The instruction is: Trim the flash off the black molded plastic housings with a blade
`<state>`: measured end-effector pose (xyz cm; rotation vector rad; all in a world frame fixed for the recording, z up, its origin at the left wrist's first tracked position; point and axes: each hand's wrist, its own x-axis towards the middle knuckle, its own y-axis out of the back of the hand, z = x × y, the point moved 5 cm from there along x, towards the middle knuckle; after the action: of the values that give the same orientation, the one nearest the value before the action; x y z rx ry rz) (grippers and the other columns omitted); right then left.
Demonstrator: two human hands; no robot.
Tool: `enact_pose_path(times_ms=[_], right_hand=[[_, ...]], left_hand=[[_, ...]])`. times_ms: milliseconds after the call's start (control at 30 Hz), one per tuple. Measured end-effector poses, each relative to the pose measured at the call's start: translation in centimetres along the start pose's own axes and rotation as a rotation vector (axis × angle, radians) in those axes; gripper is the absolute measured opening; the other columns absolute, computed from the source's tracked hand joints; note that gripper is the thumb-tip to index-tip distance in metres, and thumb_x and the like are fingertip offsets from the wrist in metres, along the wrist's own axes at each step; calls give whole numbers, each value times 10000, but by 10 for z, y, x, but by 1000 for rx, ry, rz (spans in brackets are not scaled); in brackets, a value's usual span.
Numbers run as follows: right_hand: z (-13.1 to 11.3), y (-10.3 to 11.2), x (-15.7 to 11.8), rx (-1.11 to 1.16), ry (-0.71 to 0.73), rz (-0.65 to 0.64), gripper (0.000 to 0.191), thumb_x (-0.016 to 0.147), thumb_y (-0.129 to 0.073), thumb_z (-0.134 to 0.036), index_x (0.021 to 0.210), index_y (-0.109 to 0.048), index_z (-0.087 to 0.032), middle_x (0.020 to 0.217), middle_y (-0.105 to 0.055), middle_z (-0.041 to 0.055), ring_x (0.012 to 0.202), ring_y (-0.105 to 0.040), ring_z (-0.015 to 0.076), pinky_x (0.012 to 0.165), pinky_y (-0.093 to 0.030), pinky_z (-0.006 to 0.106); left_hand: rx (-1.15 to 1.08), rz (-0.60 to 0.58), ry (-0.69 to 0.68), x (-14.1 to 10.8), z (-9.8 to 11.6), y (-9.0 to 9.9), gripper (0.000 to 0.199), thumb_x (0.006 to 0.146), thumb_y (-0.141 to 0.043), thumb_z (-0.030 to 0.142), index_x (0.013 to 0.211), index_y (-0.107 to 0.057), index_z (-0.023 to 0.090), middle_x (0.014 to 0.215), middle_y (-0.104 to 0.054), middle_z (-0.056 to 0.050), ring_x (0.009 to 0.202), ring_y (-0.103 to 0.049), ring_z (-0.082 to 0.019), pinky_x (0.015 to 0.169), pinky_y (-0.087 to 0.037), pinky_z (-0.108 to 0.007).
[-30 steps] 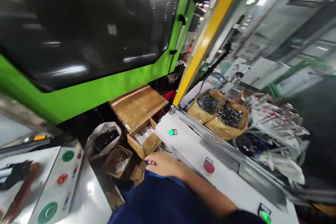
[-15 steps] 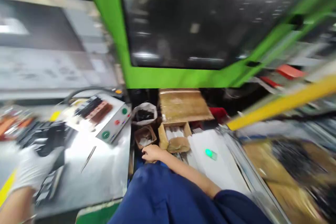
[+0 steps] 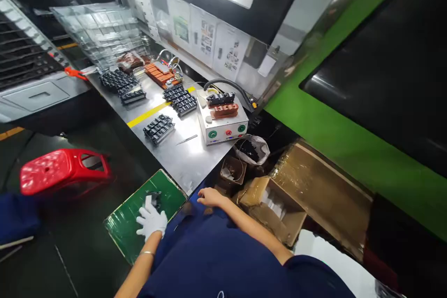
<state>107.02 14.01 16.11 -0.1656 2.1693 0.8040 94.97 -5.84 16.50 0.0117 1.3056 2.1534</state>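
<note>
My left hand (image 3: 152, 221), in a white glove, is over a green board (image 3: 122, 226) at the lower left. A small black plastic part (image 3: 154, 199) is at its thumb and forefinger, while the other fingers spread out. The palm side is hidden. My right hand (image 3: 209, 197), bare, hovers beside the table's near corner with fingers loosely bent and nothing visible in them. On the metal table (image 3: 185, 163) lie a block of black parts (image 3: 159, 129), another black group (image 3: 179, 100) and tweezers (image 3: 186, 139). A white control box (image 3: 223, 125) carries a black piece and a copper-coloured one.
Right of the table stand an open carton (image 3: 272, 209), a smaller box (image 3: 233, 170) and a white bag (image 3: 256, 150) with black contents. A red stool (image 3: 66, 170) is on the floor at left. Clear trays (image 3: 101, 32) are stacked behind. A green machine frame (image 3: 296, 102) rises at right.
The view has swung left and sharpened. My left hand has moved from among the black parts on the table to over the green board. My right hand stays near the table corner.
</note>
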Motion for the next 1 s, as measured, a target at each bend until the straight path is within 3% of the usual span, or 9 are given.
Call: enact_pose_path(times_ms=[133, 233, 333, 533, 633, 733, 867, 1000], right_hand=[[-9, 0, 12, -46, -46, -72, 325, 929, -590, -356, 1187, -595, -160, 1205, -621, 80, 1055, -625, 200, 904, -544, 418], [-7, 31, 29, -52, -118, -19, 323, 930, -588, -359, 1182, -596, -157, 1192, -624, 78, 1038, -629, 197, 890, -549, 411], [-3, 89, 51, -50, -215, 167, 324, 937, -574, -363, 1194, -591, -167, 1218, -614, 83, 1055, -621, 198, 904, -543, 416], [4, 237, 94, -104, -379, 645, 379, 943, -562, -374, 1267, -550, -179, 1288, -577, 96, 1112, -599, 218, 941, -526, 448], [9, 282, 120, -132, -448, 767, 399, 943, -560, -381, 1286, -535, -177, 1289, -574, 98, 1104, -603, 220, 933, -530, 449], [15, 297, 142, -138, -502, 804, 397, 940, -563, -389, 1267, -546, -164, 1267, -585, 99, 1089, -610, 219, 922, -534, 446], [27, 293, 151, -142, -501, 817, 393, 929, -573, -388, 1252, -554, -163, 1280, -579, 103, 1096, -605, 222, 939, -515, 450], [41, 282, 143, -128, -475, 858, 481, 828, -658, -390, 1184, -583, -76, 1204, -608, 223, 1114, -603, 307, 945, -482, 431]], left_hand=[[-13, 51, 251, 7, -25, -21, 536, 854, -444, 522, 1315, -488, 251, 1407, -451, -295, 1224, -494, -534, 804, -418, -703], [-42, 12, 379, 29, -45, -27, 742, 837, -500, 484, 1442, -354, 81, 1339, -470, -361, 1151, -570, -499, 863, -467, -628], [-68, -10, 496, 51, -59, -28, 925, 816, -525, 549, 1517, -197, 42, 1309, -485, -350, 1096, -616, -479, 876, -486, -598], [-186, 71, 718, 75, -60, -27, 1042, 788, -519, 668, 1545, -91, 93, 1338, -476, -331, 1130, -597, -496, 874, -486, -597], [-272, 139, 808, 75, -60, -30, 1094, 747, -570, 702, 1542, -102, 115, 1389, -450, -317, 1195, -556, -490, 915, -470, -591], [-370, 184, 866, 67, -65, -37, 994, 766, -613, 654, 1516, -204, 145, 1407, -480, -252, 1239, -547, -407, 951, -484, -499], [-506, 176, 952, 51, -77, -55, 550, 880, -582, 518, 1299, -523, 167, 1183, -645, -138, 1038, -649, -263, 869, -533, -426], [-617, 188, 1014, 46, -92, -69, 371, 915, -588, 420, 1186, -597, 167, 1158, -638, -92, 1007, -635, -222, 867, -536, -439]])
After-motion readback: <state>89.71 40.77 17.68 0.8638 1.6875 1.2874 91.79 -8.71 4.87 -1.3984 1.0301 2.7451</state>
